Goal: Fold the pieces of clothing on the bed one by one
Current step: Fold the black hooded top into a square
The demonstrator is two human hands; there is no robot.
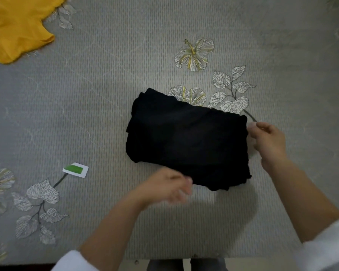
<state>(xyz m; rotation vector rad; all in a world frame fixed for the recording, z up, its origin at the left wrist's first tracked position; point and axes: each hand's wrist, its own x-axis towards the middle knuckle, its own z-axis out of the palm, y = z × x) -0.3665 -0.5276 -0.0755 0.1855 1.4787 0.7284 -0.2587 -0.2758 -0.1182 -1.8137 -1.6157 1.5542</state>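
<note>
Near the middle of the bed point(125, 75), a little toward its right edge, the black garment point(186, 139) lies folded into a thick, slightly skewed rectangle. The right hand point(268, 143) sits at the bundle's right side with its fingers curled and the thumb against the cloth edge; whether it pinches any fabric cannot be told. The left hand point(164, 186) is at the bundle's near-left corner, blurred, so how far it is open, and whether it has hold of cloth, cannot be told either. The step looks like the finishing of this fold: squaring and flattening. To do it well, the person should probably tuck in the layers that stick out at the near-right corner and along the left side, align the edges by nudging from both sides at once, then press flat palms across the top so the soft stack does not spring open. Lifting by one edge risks the layers sliding apart. A yellow garment point(14, 26) lies unfolded at the far-left corner, and a small green-and-white card point(75, 170) lies toward the near-left, well apart from the bundle.
</note>
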